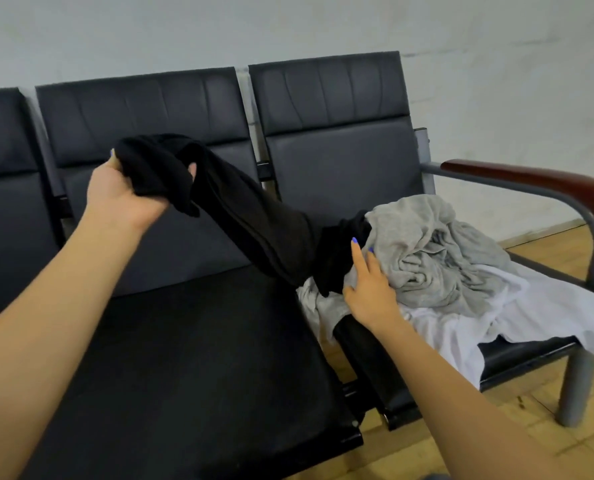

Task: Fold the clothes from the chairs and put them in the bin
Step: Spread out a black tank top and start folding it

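Note:
My left hand [124, 192] grips one end of a black garment [247, 209] and holds it up over the middle chair [170, 358]. The garment stretches down to the right, its other end lying in the clothes pile on the right chair [517, 355]. That pile holds a crumpled grey garment [434, 258] on top of a white one [479, 320]. My right hand [368, 289] rests with straight fingers on the pile's left edge, touching the grey cloth beside the black one. No bin is in view.
A row of black padded chairs stands against a pale wall. The right chair has a dark red wooden armrest [531, 181] on a grey metal frame. Wooden floor [496, 438] shows below and to the right. A third seat [4, 202] is at the far left.

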Demonstrator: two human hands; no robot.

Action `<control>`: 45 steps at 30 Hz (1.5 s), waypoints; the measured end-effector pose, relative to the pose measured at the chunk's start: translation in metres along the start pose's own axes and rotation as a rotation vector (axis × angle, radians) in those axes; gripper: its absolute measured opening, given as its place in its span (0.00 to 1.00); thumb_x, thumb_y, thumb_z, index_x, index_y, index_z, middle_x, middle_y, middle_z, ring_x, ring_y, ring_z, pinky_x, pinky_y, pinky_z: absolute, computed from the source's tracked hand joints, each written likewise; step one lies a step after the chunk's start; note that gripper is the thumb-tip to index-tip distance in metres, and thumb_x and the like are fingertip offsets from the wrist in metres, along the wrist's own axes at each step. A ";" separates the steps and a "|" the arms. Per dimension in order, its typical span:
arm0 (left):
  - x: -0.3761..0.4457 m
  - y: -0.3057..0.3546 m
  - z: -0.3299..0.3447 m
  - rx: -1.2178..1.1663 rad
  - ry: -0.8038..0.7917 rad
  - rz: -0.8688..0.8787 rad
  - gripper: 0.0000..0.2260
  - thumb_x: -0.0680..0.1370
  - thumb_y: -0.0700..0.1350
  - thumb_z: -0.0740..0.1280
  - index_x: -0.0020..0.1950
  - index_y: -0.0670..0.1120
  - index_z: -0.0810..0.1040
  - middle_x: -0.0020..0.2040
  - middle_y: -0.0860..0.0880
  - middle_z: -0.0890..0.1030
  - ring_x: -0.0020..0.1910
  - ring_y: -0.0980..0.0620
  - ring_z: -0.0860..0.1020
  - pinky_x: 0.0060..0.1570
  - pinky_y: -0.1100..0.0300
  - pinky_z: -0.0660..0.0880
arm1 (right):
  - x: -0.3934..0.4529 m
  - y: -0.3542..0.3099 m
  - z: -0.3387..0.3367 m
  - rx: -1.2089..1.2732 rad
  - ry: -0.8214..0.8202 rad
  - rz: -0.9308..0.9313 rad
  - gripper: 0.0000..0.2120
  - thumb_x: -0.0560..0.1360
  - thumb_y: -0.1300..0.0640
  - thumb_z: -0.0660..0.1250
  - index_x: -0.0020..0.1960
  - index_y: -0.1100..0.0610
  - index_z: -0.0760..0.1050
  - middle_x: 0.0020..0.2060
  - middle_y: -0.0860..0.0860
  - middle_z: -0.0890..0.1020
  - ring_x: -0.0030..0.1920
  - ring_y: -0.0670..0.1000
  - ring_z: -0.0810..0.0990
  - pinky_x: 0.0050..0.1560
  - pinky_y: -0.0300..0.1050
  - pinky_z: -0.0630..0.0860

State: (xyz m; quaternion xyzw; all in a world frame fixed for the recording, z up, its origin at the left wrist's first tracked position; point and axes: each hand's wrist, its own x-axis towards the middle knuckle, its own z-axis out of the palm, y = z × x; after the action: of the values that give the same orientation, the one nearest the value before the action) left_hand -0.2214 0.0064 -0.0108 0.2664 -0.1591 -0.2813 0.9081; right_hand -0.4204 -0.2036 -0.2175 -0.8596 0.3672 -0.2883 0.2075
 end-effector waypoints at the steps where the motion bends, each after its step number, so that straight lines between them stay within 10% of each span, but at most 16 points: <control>1: -0.002 0.003 -0.005 0.003 0.011 0.006 0.18 0.84 0.48 0.51 0.65 0.41 0.75 0.60 0.37 0.79 0.57 0.36 0.77 0.53 0.42 0.72 | 0.000 0.000 0.000 -0.019 -0.010 0.009 0.40 0.77 0.58 0.61 0.78 0.44 0.39 0.78 0.56 0.50 0.72 0.61 0.63 0.63 0.63 0.69; 9: -0.015 0.066 -0.018 -0.130 0.159 0.268 0.18 0.80 0.38 0.52 0.65 0.36 0.75 0.63 0.36 0.76 0.64 0.37 0.73 0.67 0.44 0.66 | 0.000 0.004 0.000 -0.128 -0.096 0.072 0.39 0.77 0.57 0.61 0.78 0.44 0.39 0.78 0.53 0.44 0.75 0.60 0.55 0.70 0.65 0.59; 13: -0.032 0.105 -0.016 -0.218 0.150 0.409 0.18 0.83 0.40 0.51 0.50 0.32 0.78 0.49 0.31 0.79 0.53 0.32 0.75 0.52 0.40 0.70 | -0.001 -0.004 0.014 -0.163 -0.181 0.097 0.39 0.78 0.53 0.60 0.78 0.43 0.37 0.78 0.55 0.45 0.75 0.62 0.54 0.69 0.67 0.58; 23: -0.056 0.086 -0.062 -0.050 0.282 0.185 0.22 0.83 0.44 0.56 0.36 0.39 0.82 0.42 0.44 0.82 0.61 0.47 0.76 0.54 0.55 0.75 | -0.019 -0.091 0.063 -0.162 -0.591 -0.130 0.45 0.76 0.48 0.64 0.77 0.46 0.33 0.77 0.58 0.48 0.76 0.62 0.47 0.74 0.55 0.53; 27: -0.060 0.068 -0.048 -0.052 0.220 0.158 0.20 0.83 0.44 0.57 0.39 0.39 0.81 0.38 0.42 0.82 0.47 0.46 0.80 0.59 0.55 0.73 | -0.038 -0.133 0.082 0.185 -0.861 -0.178 0.55 0.69 0.41 0.73 0.78 0.47 0.34 0.78 0.56 0.48 0.77 0.58 0.46 0.76 0.51 0.51; 30: -0.070 0.050 -0.034 0.130 0.097 0.109 0.26 0.83 0.49 0.55 0.35 0.40 0.84 0.36 0.43 0.84 0.35 0.46 0.83 0.43 0.57 0.79 | -0.054 -0.166 0.092 0.671 -1.039 -0.057 0.56 0.59 0.34 0.76 0.78 0.48 0.52 0.73 0.48 0.65 0.71 0.48 0.65 0.72 0.46 0.62; 35: -0.077 0.045 -0.066 0.182 0.109 0.068 0.26 0.82 0.54 0.57 0.36 0.43 0.86 0.40 0.44 0.85 0.36 0.47 0.84 0.39 0.55 0.78 | -0.044 -0.170 0.089 1.111 -0.941 0.392 0.13 0.80 0.52 0.62 0.62 0.55 0.72 0.59 0.55 0.78 0.56 0.58 0.78 0.53 0.61 0.78; 41: -0.094 0.039 -0.171 0.319 0.409 -0.003 0.18 0.78 0.50 0.60 0.40 0.43 0.85 0.40 0.43 0.85 0.35 0.47 0.84 0.40 0.54 0.74 | -0.015 -0.131 0.069 1.425 -0.615 0.669 0.14 0.82 0.58 0.51 0.58 0.58 0.75 0.51 0.55 0.80 0.50 0.56 0.78 0.46 0.54 0.78; 45: -0.116 -0.009 -0.255 1.001 0.665 -0.177 0.09 0.79 0.46 0.66 0.55 0.43 0.78 0.51 0.42 0.81 0.45 0.46 0.78 0.48 0.52 0.73 | -0.027 -0.124 0.072 1.352 -0.691 0.618 0.17 0.79 0.60 0.53 0.52 0.59 0.80 0.51 0.56 0.82 0.45 0.54 0.79 0.46 0.48 0.74</control>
State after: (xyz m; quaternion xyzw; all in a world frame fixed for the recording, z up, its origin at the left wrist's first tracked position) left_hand -0.2053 0.1697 -0.2383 0.7470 0.0429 -0.1483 0.6467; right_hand -0.3254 -0.0927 -0.2101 -0.4492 0.2497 -0.0962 0.8524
